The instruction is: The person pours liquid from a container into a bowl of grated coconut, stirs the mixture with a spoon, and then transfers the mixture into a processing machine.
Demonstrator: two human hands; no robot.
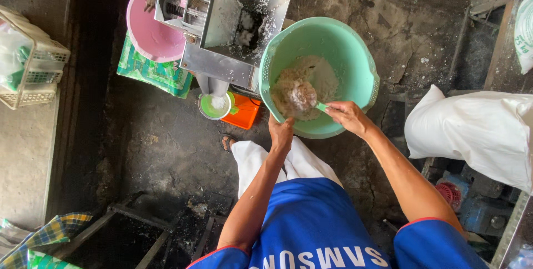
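While you look straight down from head height, your left hand [281, 132] grips the near rim of a mint-green plastic basin [355, 58], fingers curled over its edge. Your right hand [345, 114] is closed around the green handle of a small scoop [300, 98], which sits heaped with pale, crumbly grated meal [322, 74] inside the basin. More of that meal fills the basin's bottom. Just left of the basin stands a metal grinding machine [222, 63] with a square hopper [244, 16] dusted white. A pink basin [147, 36] rests behind the machine on a green patterned cloth [150, 72]. Under the machine's spout sits a small green-lined bowl [214, 108], beside an orange tray [244, 112]. A white sack [477, 130] lies to your right on the dark floor.
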